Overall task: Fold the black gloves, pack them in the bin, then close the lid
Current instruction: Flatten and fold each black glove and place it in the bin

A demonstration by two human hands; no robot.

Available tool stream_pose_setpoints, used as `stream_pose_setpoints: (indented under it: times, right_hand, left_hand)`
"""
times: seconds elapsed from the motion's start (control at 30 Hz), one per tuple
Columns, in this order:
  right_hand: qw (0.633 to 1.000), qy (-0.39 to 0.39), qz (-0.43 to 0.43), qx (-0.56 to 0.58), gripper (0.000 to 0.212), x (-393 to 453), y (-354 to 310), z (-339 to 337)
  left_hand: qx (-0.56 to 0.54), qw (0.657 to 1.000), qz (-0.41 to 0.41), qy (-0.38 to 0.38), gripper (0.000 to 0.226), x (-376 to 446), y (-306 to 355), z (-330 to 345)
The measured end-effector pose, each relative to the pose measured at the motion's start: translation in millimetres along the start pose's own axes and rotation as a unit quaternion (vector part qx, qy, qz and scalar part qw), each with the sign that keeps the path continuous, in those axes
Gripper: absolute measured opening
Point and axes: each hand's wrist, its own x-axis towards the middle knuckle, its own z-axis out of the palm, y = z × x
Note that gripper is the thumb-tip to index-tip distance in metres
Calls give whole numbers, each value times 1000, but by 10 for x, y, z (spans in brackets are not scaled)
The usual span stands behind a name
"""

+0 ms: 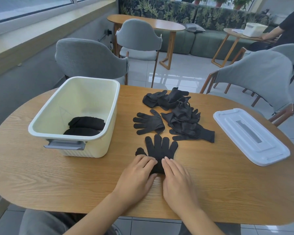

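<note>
A black glove (160, 148) lay flat on the wooden counter (58, 175), fingers pointing away from the person, its cuff end under both grips. The left hand (136, 177) and the right hand (177, 182) pressed down on the cuff with straight fingers, side by side. To the left stood the cream bin (98, 146) holding folded gloves (85, 126), beyond lay a heap of loose gloves (176, 112), and the white lid (249, 136) rested at the right.
</note>
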Motion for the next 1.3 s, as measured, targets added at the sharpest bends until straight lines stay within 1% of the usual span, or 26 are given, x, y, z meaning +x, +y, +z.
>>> stream_pose_setpoints:
  times: [0.1, 0.23, 0.33, 0.43, 0.63, 0.77, 0.97, 1.07, 1.17, 1.27, 1.3]
  right_hand:
    - [999, 0, 27, 30, 55, 44, -30, 6]
    - [994, 14, 62, 90, 43, 61, -35, -19]
    - [984, 11, 103, 146, 34, 72, -42, -80]
    - [972, 9, 142, 189, 30, 115, -51, -155]
    - [958, 10, 176, 225, 26, 274, -26, -218]
    - [948, 7, 194, 253, 27, 410, 3, -201]
    - [950, -2, 211, 229, 26, 583, 24, -142]
    - [960, 11, 200, 194, 22, 614, 18, -85]
    - [969, 50, 176, 166, 26, 590, 21, -51]
    - [984, 105, 91, 109, 25, 506, 42, -36]
    - [988, 112, 59, 91, 24, 465, 41, -33]
  left_hand:
    - [-2, 1000, -9, -3, 36, 46, -15, 0]
    - [-22, 999, -30, 8, 29, 65, -17, -11]
    - [-50, 997, -60, 18, 27, 61, 5, -6]
    - [-77, 992, -91, 25, 23, 74, 4, 5]
    - [-97, 985, -135, 52, 22, 174, 26, -10]
    - [-82, 981, -159, 71, 19, 274, 50, 0]
    - [-64, 976, -187, 96, 20, 353, 26, 55]
    - [-28, 983, -148, 105, 17, 326, -4, 120]
    - [18, 988, -113, 101, 25, 276, -22, 158]
    - [42, 991, -91, 91, 30, 218, -11, 147]
    - [44, 992, -84, 85, 31, 198, -9, 139]
